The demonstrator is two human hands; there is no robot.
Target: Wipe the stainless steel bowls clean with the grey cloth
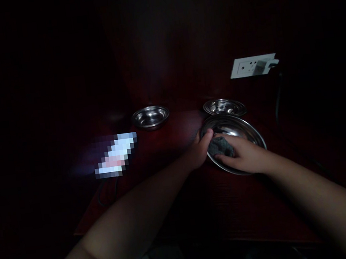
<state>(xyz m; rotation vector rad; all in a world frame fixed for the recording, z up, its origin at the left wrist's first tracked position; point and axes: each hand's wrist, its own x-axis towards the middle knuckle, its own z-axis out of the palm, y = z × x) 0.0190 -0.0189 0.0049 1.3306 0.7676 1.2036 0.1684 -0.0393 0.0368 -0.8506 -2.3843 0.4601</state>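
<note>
One bowl (pixel 239 126), beneath right hand (pixel 245 154) (clutching gray cloth (pixel 220 146)), left hand (pixel 199 150) pinching its rim

cloth (pixel 221 145): grey | bowl (pixel 247 129): silver | table (pixel 165 145): dark red | outlet (pixel 241 68): white

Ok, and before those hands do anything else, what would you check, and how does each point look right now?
1. Large steel bowl held: ok, the left hand is at its rim.
2. Dark grey wad in hand: ok, the right hand presses it inside the bowl, near the rim.
3. Bowl clear of the steel dish behind: cannot tell, they overlap in this view.
4. Bowl sitting flat: cannot tell, its underside is hidden.
5. Smaller bowl out of the way: ok, it stands apart, to the left.
6. Good light: not ok, most of the scene is dark.
</note>
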